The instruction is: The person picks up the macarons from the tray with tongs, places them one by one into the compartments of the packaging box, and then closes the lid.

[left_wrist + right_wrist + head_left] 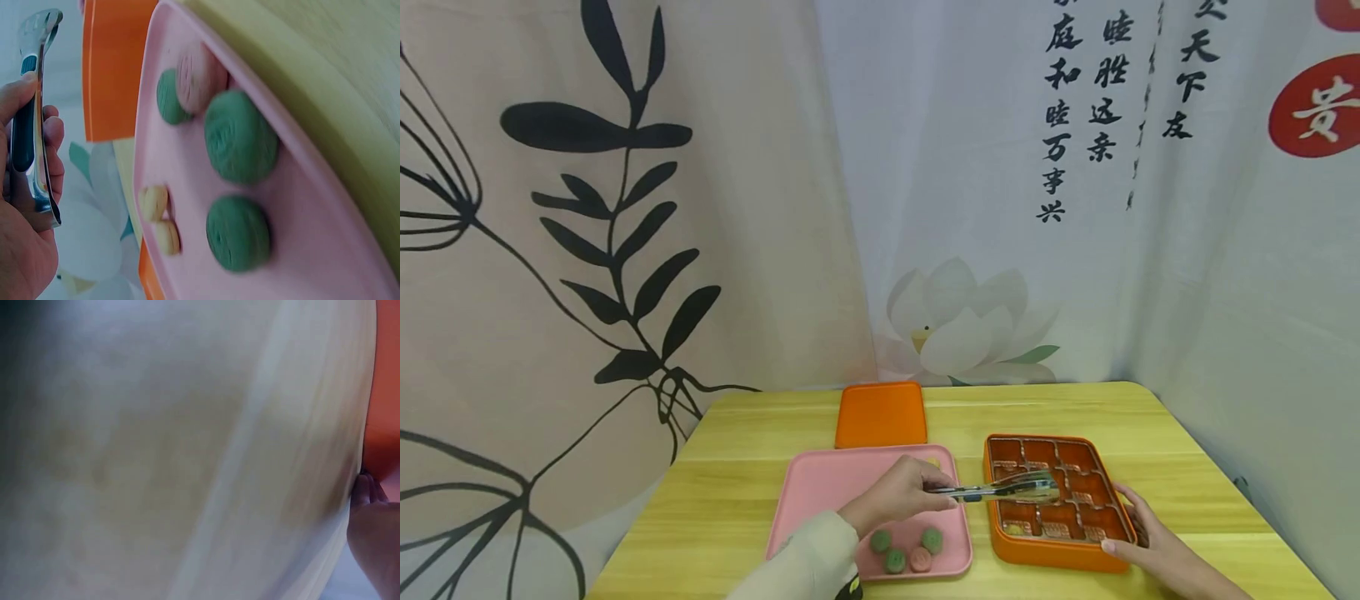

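Observation:
My left hand [904,495] grips metal serving tongs [1000,490] with dark green grips, seen also in the left wrist view. The tongs' head reaches over an orange box [1060,557] with a clear divided insert; whether anything is between their tips cannot be told. One yellow piece [1015,529] sits in the box's front left compartment. My right hand [1153,540] holds the box's front right corner, thumb at the front rim, fingers along the side. Below my left forearm, green mooncake-like pastries [932,540] and a pink one [920,559] lie on a pink tray [820,492].
Two small yellow pastries [154,203] lie near the tray's far edge. A flat orange lid [882,414] rests behind the tray. All stand on a wood-grain table [737,475], with printed curtains [790,208] close behind and at the sides.

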`<action>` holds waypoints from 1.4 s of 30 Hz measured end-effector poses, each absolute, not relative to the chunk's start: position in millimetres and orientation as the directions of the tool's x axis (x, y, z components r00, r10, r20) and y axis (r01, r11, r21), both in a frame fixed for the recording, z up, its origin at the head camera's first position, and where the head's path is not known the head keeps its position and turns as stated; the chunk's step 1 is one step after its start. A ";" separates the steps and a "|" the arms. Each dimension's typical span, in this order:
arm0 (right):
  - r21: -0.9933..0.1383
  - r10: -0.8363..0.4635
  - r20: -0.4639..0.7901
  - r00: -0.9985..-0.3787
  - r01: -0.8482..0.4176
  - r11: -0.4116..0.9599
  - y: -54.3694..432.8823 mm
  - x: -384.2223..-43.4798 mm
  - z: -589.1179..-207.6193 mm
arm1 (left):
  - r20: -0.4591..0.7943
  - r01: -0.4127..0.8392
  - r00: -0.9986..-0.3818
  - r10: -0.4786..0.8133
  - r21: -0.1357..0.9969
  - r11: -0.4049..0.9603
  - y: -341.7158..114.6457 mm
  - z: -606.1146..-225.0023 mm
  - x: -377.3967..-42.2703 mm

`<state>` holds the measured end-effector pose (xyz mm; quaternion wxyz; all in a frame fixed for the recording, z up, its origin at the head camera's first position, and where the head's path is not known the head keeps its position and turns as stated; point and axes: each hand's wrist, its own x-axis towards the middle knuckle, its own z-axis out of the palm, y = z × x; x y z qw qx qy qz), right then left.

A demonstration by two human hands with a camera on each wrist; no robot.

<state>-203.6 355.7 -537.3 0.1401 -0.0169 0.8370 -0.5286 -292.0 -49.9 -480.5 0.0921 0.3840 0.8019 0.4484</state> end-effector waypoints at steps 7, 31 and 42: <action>-0.899 -0.177 -0.197 -0.964 0.105 0.425 355.4 -202.5 -539.1 | 0.197 0.576 -0.659 0.726 0.753 0.318 -31.6 -485.6 -288.7; -0.881 -0.174 -0.226 -0.958 0.125 0.457 355.8 -204.6 -536.3 | 0.167 0.482 -0.765 0.622 0.788 0.382 -64.7 -471.9 -303.1; -0.885 -0.173 -0.231 -0.957 0.134 0.446 356.3 -205.6 -538.8 | 0.195 0.472 -0.814 0.547 0.770 0.429 -107.4 -458.6 -318.9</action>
